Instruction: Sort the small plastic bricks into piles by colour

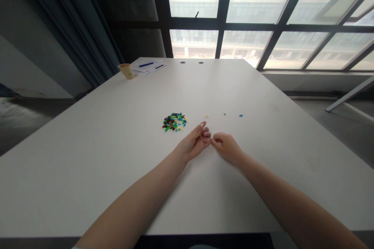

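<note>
A pile of small bricks (174,121) in green, blue, dark red and pale yellow lies on the white table (117,136). Just right of the pile, my left hand (198,139) is turned palm up, with a small pale piece (201,125) pinched at its thumb and fingertip. My right hand (226,146) is closed beside it, its fingertips close to the left fingers; what it holds, if anything, is hidden. Beyond the hands lie a pale yellow piece (207,116), a small green piece (224,114) and a blue brick (241,115), apart from one another.
At the far left edge stands a beige paper cup (126,71), next to papers (143,71) with a blue pen (146,64) and a dark pen (159,66). Two round grey discs (182,62) (201,62) are at the far end, before the windows.
</note>
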Demonstrator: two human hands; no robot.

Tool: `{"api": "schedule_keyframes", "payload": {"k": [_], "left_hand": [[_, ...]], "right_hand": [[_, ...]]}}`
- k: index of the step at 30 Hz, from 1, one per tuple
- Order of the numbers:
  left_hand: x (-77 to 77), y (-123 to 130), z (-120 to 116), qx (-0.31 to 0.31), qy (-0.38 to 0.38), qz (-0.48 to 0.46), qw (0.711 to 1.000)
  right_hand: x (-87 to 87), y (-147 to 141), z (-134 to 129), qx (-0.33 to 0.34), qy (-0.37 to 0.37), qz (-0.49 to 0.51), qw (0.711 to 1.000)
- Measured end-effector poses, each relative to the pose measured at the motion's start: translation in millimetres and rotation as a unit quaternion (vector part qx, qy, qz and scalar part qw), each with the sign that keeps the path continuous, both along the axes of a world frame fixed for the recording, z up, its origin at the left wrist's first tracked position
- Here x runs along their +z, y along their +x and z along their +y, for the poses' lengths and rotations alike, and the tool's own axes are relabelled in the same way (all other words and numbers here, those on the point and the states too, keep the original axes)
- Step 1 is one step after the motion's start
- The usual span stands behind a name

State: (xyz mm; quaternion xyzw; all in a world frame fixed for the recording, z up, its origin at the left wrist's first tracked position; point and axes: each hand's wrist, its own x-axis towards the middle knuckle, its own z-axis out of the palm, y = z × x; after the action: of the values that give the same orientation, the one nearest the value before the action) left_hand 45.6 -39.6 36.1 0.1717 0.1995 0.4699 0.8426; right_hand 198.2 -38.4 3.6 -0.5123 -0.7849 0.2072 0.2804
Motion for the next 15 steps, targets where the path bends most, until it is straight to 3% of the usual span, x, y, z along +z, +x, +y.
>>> {"api": "schedule_keyframes", "payload": {"k": [5,15], "left_hand": [[12.8,12,-21,-0.039,-0.054,-0.078,0.995],[10.1,12,-17,-0.018,-0.086,-0.087,0.992]], "right_hand": [[-0.4,1,1,0.031,-0.023,0.021,0.999],[1.8,1,1,0.022,-0.01,0.03,0.999]]}}
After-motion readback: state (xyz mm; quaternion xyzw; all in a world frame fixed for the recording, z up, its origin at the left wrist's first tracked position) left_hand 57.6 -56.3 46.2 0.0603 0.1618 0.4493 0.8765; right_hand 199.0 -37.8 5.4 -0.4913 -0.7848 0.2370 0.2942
